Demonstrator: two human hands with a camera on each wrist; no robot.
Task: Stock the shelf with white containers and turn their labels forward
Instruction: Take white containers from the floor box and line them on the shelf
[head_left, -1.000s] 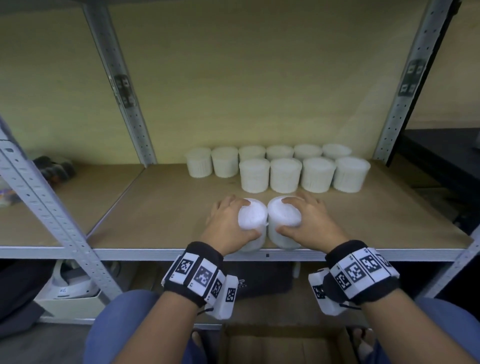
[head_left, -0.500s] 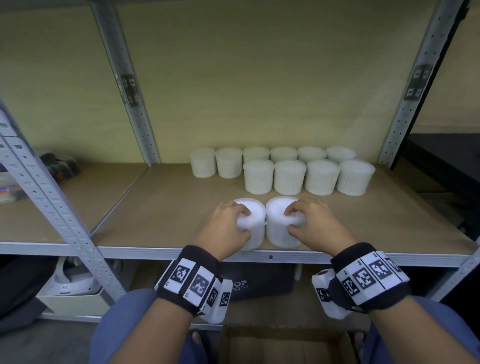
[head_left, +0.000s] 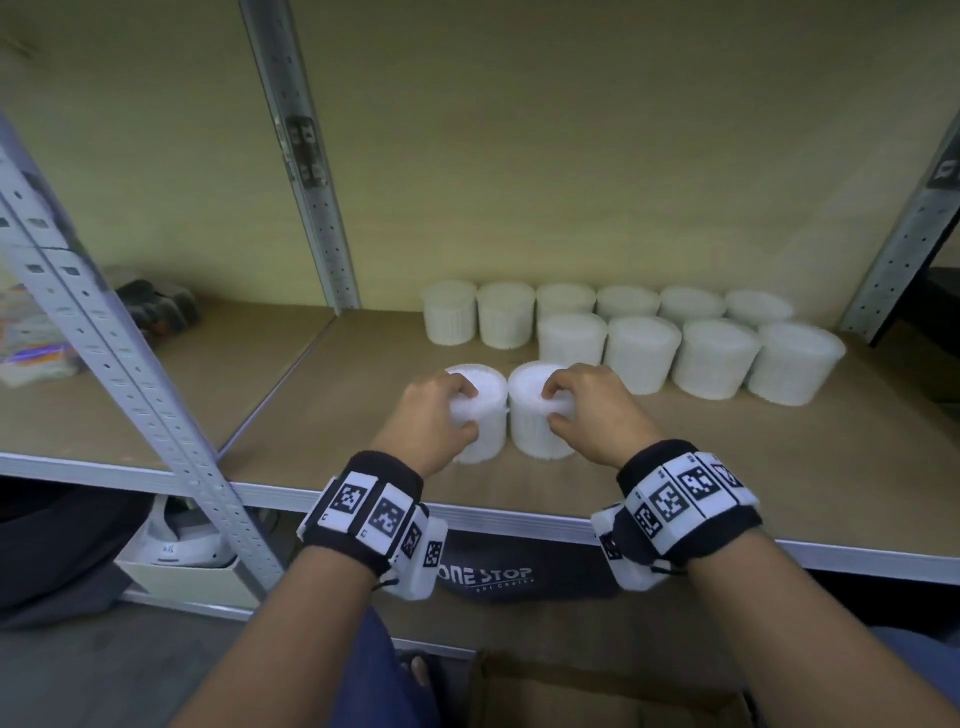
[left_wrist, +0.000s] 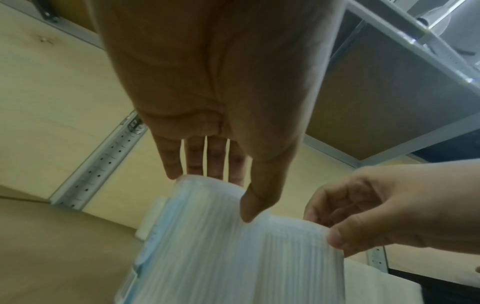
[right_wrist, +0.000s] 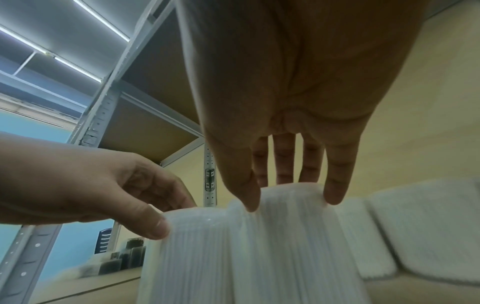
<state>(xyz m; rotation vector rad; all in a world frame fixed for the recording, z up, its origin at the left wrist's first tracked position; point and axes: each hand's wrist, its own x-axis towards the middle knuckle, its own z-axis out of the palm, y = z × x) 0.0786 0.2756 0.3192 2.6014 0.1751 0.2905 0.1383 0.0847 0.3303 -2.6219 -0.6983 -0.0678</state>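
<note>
Two white ribbed containers stand upright side by side near the front of the wooden shelf (head_left: 322, 415). My left hand (head_left: 465, 410) grips the left container (head_left: 488, 441) by its top rim, thumb in front and fingers behind. My right hand (head_left: 556, 408) grips the right container (head_left: 530, 436) the same way. In the left wrist view my left hand (left_wrist: 226, 195) pinches the left container (left_wrist: 207, 246) at its rim. In the right wrist view my right hand (right_wrist: 291, 199) holds the right container (right_wrist: 293, 246). I cannot make out a label on either.
Two rows of several white containers (head_left: 644, 353) stand at the back right of the shelf. Grey metal uprights (head_left: 317, 208) (head_left: 130, 374) frame the bay. Dark objects (head_left: 156, 306) lie on the left shelf. Below are a black bag (head_left: 519, 577) and a cardboard box (head_left: 597, 696).
Both hands shifted from palms over the lids to fingertip grips on the rims. The two containers moved a little deeper from the shelf's front edge.
</note>
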